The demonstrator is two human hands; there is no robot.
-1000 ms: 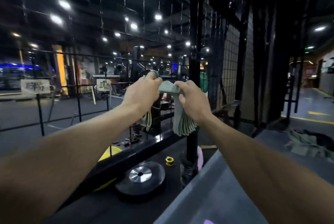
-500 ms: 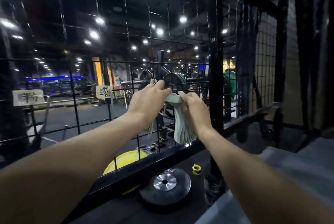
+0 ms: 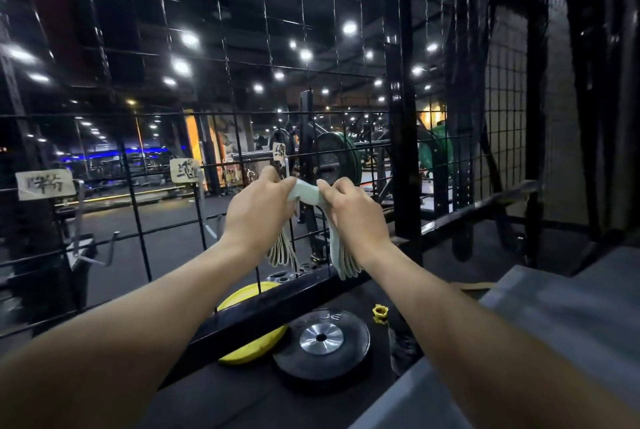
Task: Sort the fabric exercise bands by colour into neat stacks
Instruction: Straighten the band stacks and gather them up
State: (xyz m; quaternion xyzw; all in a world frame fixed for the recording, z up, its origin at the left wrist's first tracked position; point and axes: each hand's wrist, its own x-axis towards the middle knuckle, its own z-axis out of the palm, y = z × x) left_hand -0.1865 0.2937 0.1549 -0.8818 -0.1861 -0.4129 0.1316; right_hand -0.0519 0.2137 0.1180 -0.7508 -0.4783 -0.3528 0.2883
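Both hands are raised in front of a black wire grid panel [image 3: 145,165], gripping one bundle of pale green fabric bands [image 3: 308,195] between them. The left hand [image 3: 258,212] has its fingers curled round the bundle's left part, and loops of band hang below its wrist. The right hand [image 3: 353,212] pinches the right part with thumb and bent fingers, and a thicker sheaf of bands droops beneath it. The short stretch of fabric between the two hands sits close to the grid, just below a small paper label [image 3: 279,151]. Lower and nearer, a black weight plate [image 3: 322,342] lies flat beside a yellow disc [image 3: 249,293] and a small yellow collar [image 3: 380,313].
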